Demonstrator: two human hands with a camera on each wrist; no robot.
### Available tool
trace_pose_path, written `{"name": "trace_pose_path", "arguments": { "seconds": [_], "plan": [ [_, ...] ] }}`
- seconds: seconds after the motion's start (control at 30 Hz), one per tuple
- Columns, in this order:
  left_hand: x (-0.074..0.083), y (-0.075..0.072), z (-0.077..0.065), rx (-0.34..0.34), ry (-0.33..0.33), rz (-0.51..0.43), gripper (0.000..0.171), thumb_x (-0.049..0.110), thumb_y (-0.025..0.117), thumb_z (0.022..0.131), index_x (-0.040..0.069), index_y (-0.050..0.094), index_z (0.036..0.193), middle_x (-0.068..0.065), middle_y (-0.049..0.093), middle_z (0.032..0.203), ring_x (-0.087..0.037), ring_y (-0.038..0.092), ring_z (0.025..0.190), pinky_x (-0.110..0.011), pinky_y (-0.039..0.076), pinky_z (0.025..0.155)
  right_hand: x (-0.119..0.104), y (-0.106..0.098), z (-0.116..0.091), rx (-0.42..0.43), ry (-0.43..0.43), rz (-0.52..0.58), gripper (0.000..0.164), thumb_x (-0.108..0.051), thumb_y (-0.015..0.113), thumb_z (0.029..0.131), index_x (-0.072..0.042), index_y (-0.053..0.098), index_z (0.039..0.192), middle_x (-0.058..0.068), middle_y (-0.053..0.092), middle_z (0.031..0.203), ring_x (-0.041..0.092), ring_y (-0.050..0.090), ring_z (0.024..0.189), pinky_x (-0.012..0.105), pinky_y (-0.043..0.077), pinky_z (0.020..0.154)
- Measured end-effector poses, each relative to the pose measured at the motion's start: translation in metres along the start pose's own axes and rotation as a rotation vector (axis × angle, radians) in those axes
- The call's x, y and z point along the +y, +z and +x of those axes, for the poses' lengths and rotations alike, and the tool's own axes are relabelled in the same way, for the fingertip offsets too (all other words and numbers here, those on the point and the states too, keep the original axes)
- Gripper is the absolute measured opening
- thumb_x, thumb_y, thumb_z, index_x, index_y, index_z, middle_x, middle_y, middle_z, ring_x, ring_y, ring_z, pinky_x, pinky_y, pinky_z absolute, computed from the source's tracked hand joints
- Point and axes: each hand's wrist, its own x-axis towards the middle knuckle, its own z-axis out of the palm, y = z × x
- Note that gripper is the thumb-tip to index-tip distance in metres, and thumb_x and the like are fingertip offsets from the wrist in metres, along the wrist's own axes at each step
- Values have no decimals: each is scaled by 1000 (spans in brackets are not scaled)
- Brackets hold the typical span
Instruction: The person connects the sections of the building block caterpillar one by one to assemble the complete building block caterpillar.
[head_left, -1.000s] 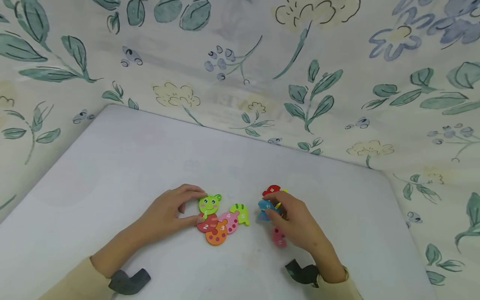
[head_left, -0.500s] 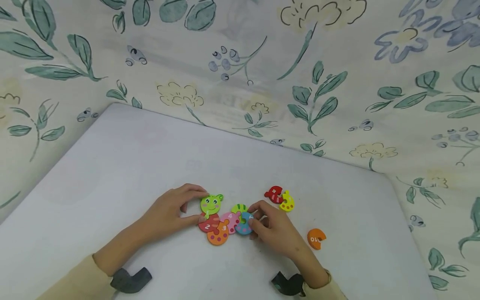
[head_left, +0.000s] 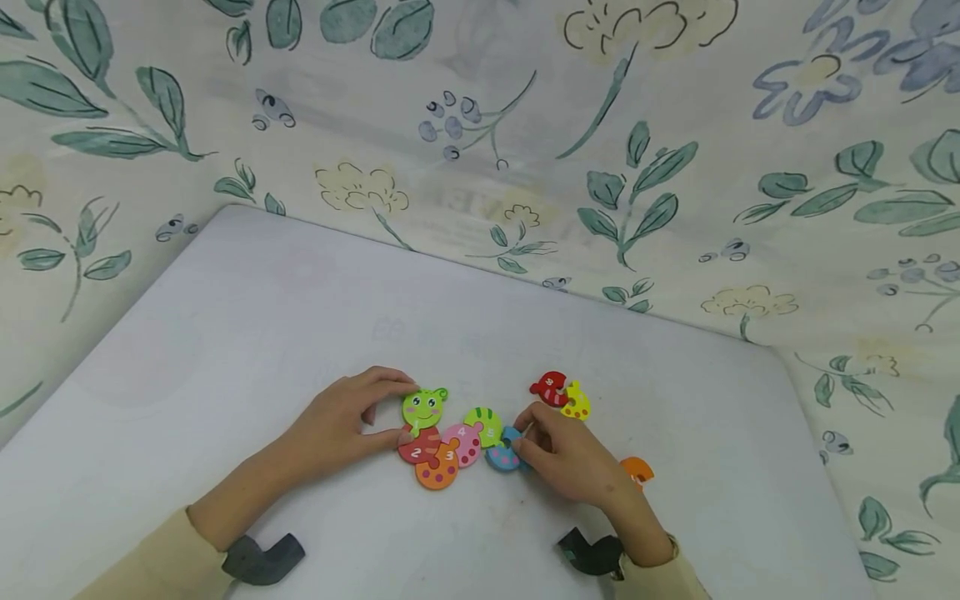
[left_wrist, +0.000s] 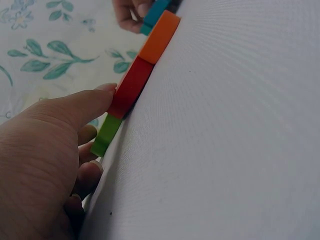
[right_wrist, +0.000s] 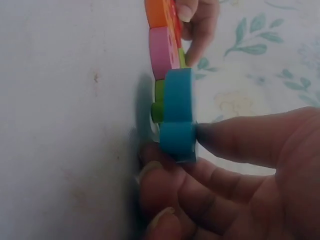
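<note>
My left hand (head_left: 348,417) holds the head end of a caterpillar puzzle, its thumb at the red piece numbered 2 (head_left: 417,450) and its fingertips at the green smiling head (head_left: 423,409). Joined on from there are an orange piece numbered 3 (head_left: 437,475), a pink piece numbered 4 (head_left: 465,454) and a green striped piece numbered 5 (head_left: 480,419). Between thumb and fingers my right hand (head_left: 566,454) pinches a blue puzzle piece (head_left: 501,454) beside the green striped one. In the right wrist view the blue piece (right_wrist: 178,97) is raised off the table and overlaps the green piece (right_wrist: 158,111).
Behind my right hand lie a red piece (head_left: 550,387) and a yellow spotted piece (head_left: 576,403), close together. An orange piece (head_left: 637,469) is partly hidden by the right wrist. The white table (head_left: 315,292) meets a flowered cloth (head_left: 480,192) at its back edge.
My right hand has carried the blue piece left from the loose pieces to the caterpillar's tail end, then slightly back right, uncovering the green striped piece. My left hand has stayed in place.
</note>
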Motion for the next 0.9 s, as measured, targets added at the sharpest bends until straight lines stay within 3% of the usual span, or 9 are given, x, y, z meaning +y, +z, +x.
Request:
{"name": "trace_pose_path", "arguments": {
  "seconds": [0.23,0.6,0.9],
  "plan": [
    [0,0,0,0,1,-6,57,33,88,86,24,67,138,7,61,136,-2,47,73,-24,42,64,1,1,2,-29,-7,6,13,-19,67,102,-11,65,112,-7,59,77,13,54,68,27,44,61],
    [-1,1,1,3,11,2,57,34,88,86,24,68,138,6,61,136,-2,47,73,-25,42,64,1,7,4,28,78,-14,11,-19,71,98,-13,65,104,-5,56,71,15,52,64,27,41,58],
    [-2,2,1,10,19,2,57,34,88,86,25,67,138,8,61,136,-2,46,73,-25,41,65,-3,12,6,22,155,-77,27,-33,81,93,-15,65,106,-3,57,75,15,53,68,26,43,58]
  ]
}}
